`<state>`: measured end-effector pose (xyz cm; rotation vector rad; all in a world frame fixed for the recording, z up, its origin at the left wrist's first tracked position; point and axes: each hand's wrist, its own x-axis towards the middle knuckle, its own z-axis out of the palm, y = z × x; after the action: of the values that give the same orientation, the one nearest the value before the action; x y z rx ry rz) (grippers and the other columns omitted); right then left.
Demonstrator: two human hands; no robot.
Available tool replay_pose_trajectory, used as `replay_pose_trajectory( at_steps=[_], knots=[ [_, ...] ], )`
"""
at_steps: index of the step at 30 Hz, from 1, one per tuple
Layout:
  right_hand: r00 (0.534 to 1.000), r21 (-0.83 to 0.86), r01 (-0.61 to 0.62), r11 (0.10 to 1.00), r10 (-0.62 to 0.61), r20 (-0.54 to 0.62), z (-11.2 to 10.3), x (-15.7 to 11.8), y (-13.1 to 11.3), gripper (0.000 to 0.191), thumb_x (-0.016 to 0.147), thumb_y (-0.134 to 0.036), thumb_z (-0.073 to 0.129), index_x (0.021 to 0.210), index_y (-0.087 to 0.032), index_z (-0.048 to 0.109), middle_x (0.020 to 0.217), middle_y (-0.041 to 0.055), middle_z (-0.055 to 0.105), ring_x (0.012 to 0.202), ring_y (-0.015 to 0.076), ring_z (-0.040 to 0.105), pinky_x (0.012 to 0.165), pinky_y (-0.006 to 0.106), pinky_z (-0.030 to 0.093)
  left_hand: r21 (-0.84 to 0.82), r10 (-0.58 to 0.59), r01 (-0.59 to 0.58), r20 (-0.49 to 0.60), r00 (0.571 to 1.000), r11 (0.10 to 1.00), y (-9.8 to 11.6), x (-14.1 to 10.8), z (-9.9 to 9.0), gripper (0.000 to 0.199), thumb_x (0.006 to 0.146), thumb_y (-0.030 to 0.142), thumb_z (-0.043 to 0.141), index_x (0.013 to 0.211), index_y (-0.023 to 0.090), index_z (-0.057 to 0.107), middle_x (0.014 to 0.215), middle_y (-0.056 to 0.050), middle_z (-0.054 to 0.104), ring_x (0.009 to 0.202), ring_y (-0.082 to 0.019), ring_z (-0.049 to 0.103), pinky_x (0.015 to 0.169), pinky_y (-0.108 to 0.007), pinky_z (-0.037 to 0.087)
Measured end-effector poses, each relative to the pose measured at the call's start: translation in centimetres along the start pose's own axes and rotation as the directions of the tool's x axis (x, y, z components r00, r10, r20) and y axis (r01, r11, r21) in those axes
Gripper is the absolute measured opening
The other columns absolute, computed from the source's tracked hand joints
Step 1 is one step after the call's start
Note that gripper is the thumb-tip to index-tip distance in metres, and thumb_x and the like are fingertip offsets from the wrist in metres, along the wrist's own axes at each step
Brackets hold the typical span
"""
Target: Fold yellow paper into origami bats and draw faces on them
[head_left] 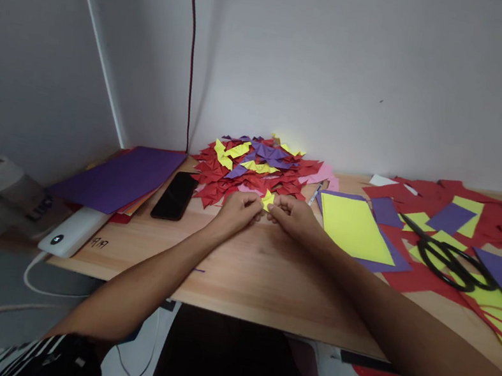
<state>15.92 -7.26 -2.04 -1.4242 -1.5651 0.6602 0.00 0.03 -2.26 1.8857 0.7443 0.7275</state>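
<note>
A small folded yellow paper piece [267, 201] is held up between my two hands, just in front of a heap of folded red, purple and yellow paper [260, 162]. My left hand [242, 210] pinches its left side with closed fingers. On the right side, my right hand [289, 214] grips it in the same way. Pointed tips of the yellow piece show above the fingers; its lower part is partly covered by them.
A black phone [175, 195] and a purple paper stack [129, 176] lie left, near a white power bank [75, 235]. To the right are yellow sheets [355, 227], black-handled scissors [449, 260] and scattered red, purple and yellow paper pieces. The wall stands behind.
</note>
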Motion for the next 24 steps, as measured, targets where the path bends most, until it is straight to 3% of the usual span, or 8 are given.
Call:
replay_pose_trajectory(
  at_steps=[6, 11, 15, 19, 24],
  knots=[
    [1.0, -0.022, 0.002, 1.0, -0.002, -0.008, 0.0, 0.0, 0.2, 0.015, 0.081, -0.026, 0.05, 0.068, -0.02, 0.052, 0.068, 0.0014, 0.066, 0.064, 0.015, 0.059, 0.063, 0.027, 0.045, -0.039, -0.019, 0.02, 0.012, 1.0, 0.999, 0.1, 0.0, 0.0, 0.021, 0.077, 0.028, 0.052, 0.061, 0.015, 0.056, 0.056, 0.001, 0.058, 0.046, -0.007, 0.047, 0.047, -0.019, 0.033],
    [0.999, -0.032, 0.025, 0.999, -0.026, -0.035, 0.3, -0.1, 0.4, 0.013, 0.084, -0.027, 0.048, 0.072, -0.02, 0.05, 0.067, 0.0001, 0.061, 0.065, 0.0149, 0.058, 0.063, 0.027, 0.044, -0.164, -0.07, 0.071, 0.012, 0.997, 0.984, 0.8, 0.0, -0.1, 0.017, 0.074, 0.024, 0.053, 0.061, 0.014, 0.055, 0.055, 0.001, 0.057, 0.044, -0.006, 0.047, 0.046, -0.018, 0.034],
    [0.995, 0.044, 0.059, 0.997, -0.055, -0.083, 0.6, -0.2, 0.5, 0.008, 0.087, -0.028, 0.046, 0.089, -0.021, 0.048, 0.073, -0.0008, 0.057, 0.065, 0.0142, 0.059, 0.067, 0.028, 0.046, -0.263, -0.131, 0.128, 0.005, 0.991, 0.956, 1.2, 0.1, -0.1, 0.015, 0.074, 0.021, 0.055, 0.061, 0.013, 0.056, 0.054, 0.001, 0.058, 0.041, -0.005, 0.047, 0.045, -0.018, 0.035],
    [0.985, 0.112, 0.123, 0.986, -0.107, -0.136, 0.5, -0.3, 0.3, 0.018, 0.087, -0.028, 0.048, 0.103, -0.02, 0.047, 0.086, 0.0026, 0.057, 0.074, 0.0147, 0.06, 0.072, 0.029, 0.048, -0.345, -0.182, 0.171, 0.003, 0.983, 0.923, 1.1, 0.3, -0.2, 0.014, 0.075, 0.019, 0.054, 0.064, 0.012, 0.058, 0.052, 0.001, 0.058, 0.039, -0.005, 0.047, 0.043, -0.017, 0.034],
    [0.972, -0.013, 0.206, 0.978, -0.206, -0.114, 0.3, -0.4, -0.3, 0.017, 0.084, -0.023, 0.051, 0.1, -0.02, 0.052, 0.093, 0.0056, 0.062, 0.082, 0.0164, 0.058, 0.075, 0.03, 0.046, -0.406, -0.199, 0.184, 0.006, 0.98, 0.895, 1.1, 0.4, -0.4, 0.014, 0.077, 0.017, 0.054, 0.065, 0.011, 0.059, 0.052, -0.001, 0.059, 0.039, -0.005, 0.047, 0.042, -0.017, 0.034]
  ],
)
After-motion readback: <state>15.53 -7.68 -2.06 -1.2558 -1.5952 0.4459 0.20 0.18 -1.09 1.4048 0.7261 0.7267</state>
